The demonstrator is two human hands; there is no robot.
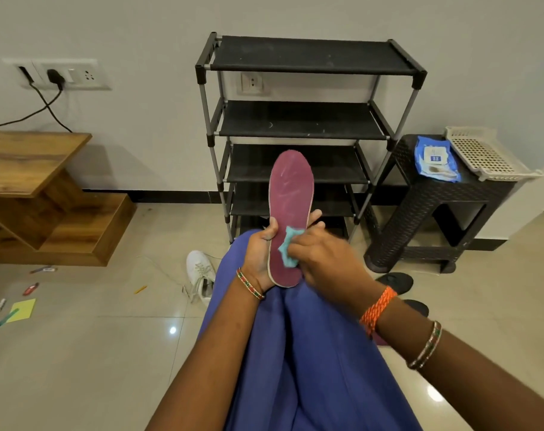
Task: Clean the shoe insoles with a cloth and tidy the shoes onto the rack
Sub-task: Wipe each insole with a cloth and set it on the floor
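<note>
A maroon insole stands upright over my lap, toe end up. My left hand grips its lower left edge, fingers wrapped behind it. My right hand pinches a small teal cloth and presses it against the insole's heel area. A white sneaker lies on the floor left of my knees. The black shoe rack stands against the wall straight ahead, its shelves bare.
A dark stool to the right holds a blue wipes pack and a white basket. Black slippers lie below it. A wooden table stands left. Small items litter the floor.
</note>
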